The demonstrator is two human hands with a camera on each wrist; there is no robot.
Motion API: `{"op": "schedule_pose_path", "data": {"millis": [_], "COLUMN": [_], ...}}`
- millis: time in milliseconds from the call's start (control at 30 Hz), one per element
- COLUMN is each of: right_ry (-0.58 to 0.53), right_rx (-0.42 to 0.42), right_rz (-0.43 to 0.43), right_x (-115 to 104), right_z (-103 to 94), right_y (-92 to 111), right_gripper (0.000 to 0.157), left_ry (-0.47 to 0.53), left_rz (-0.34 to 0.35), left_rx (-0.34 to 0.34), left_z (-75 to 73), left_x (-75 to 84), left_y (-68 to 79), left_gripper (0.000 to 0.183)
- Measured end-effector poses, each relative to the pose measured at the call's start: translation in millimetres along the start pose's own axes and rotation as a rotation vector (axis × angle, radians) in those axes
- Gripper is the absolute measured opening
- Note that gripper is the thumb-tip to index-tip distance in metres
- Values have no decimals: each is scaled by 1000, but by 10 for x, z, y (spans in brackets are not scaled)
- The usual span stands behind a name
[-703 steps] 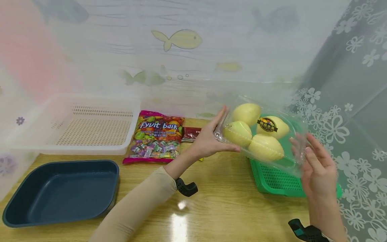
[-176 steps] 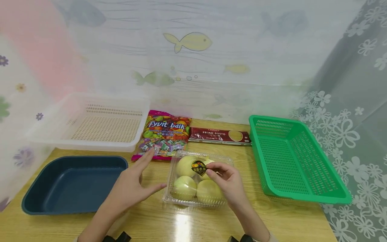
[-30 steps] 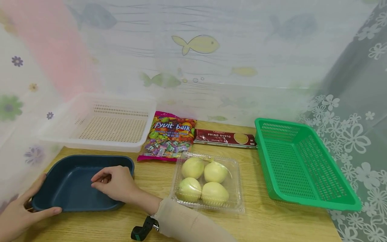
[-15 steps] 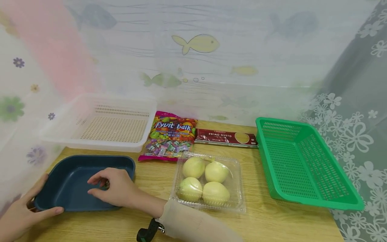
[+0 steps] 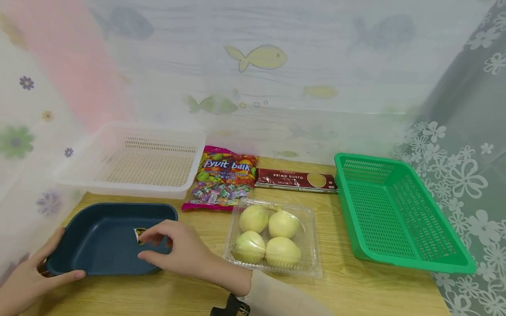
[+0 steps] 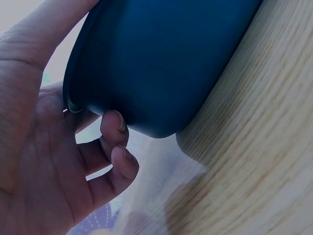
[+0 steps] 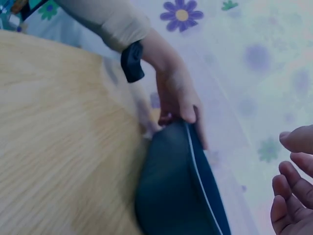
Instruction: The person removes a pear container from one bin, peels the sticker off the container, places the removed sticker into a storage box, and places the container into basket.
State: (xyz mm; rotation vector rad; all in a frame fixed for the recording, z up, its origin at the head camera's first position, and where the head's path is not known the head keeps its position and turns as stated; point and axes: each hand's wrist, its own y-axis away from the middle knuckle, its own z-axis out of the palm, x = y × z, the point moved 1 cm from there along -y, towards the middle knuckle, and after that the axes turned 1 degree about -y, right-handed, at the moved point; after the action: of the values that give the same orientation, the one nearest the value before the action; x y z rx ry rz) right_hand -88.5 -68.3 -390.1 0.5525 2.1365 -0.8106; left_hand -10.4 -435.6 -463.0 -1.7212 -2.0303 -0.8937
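My left hand (image 5: 33,274) grips the left end of a dark blue plastic basin (image 5: 103,252). In the left wrist view, thumb and fingers (image 6: 113,125) bend around the basin's end. My right hand (image 5: 179,248) is over the right part of the basin, thumb and fingers apart. Just beyond its fingertips, a small black-and-yellow sticker (image 5: 139,235) with a white edge shows inside the basin, partly hidden by the fingers. A clear plastic box (image 5: 310,245) of several pale yellow, round fruits (image 5: 253,218) stands on the table to the right, lid down.
A white mesh basket (image 5: 186,188) stands behind the basin. Beside it lie a candy bag (image 5: 225,171) and a dark red spaghetti packet (image 5: 292,181). On the right is a green basket (image 5: 352,237). Printed curtains (image 5: 253,101) hang behind the wooden table (image 5: 336,289).
Earlier the right hand pinched the fruit box's sticker. Since then it moved into the basin, spread its fingers and drew back right. The sticker now shows there, and the left hand holds the basin.
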Motion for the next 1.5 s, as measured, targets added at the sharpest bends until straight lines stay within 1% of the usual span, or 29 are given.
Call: {"op": "schedule_pose_path", "data": {"millis": [100, 267, 467, 633, 733, 800, 900, 967, 1033, 1100, 1167, 1267, 1367, 1467, 1500], "right_ry": [-16, -58, -93, -64, -34, -26, -2, 9, 22, 30, 30, 37, 37, 51, 61], "right_rx": [29, 94, 203, 288, 330, 342, 362, 378, 401, 422, 441, 472, 515, 564, 578], "right_rz": [0, 13, 43, 44, 40, 57, 71, 84, 89, 95, 105, 110, 103, 82, 74], "right_x": [-7, 6, 76, 142, 194, 216, 251, 271, 290, 304, 318, 347, 369, 381, 386], "right_z": [-125, -295, -512, -712, -824, -899, -997, -1057, -1113, -1164, -1213, -1278, -1343, -1410, -1432], "right_y": [185, 462, 745, 922, 1007, 1064, 1153, 1213, 1274, 1333, 1389, 1477, 1571, 1661, 1687], "right_gripper": [22, 24, 25, 26, 26, 27, 27, 27, 27, 26, 27, 27, 30, 34, 35], "left_ry": [1, -34, -48, -97, -125, -123, -133, -146, -183, -206, -227, -226, -220, -232, -241], "left_rz": [-10, -47, -33, -45, -64, -51, -4, 33, 47, 49, 53, 61, 75, 70, 63], "left_rx": [-6, 15, 36, 13, 12, 62, 189, 276, 333, 361, 375, 386, 413, 428, 422], "left_z": [18, 24, 30, 19, 15, 26, 38, 30, 11, -8, -24, -29, -19, -4, 0], "left_x": [-3, -19, -44, -27, 50, 133, 283, 383, 466, 526, 552, 569, 608, 725, 779], "left_y": [5, 10, -18, -42, -13, 36, 115, 142, 148, 142, 135, 125, 126, 124, 124], "left_gripper": [118, 120, 121, 124, 125, 125, 121, 119, 118, 118, 118, 115, 114, 116, 117]}}
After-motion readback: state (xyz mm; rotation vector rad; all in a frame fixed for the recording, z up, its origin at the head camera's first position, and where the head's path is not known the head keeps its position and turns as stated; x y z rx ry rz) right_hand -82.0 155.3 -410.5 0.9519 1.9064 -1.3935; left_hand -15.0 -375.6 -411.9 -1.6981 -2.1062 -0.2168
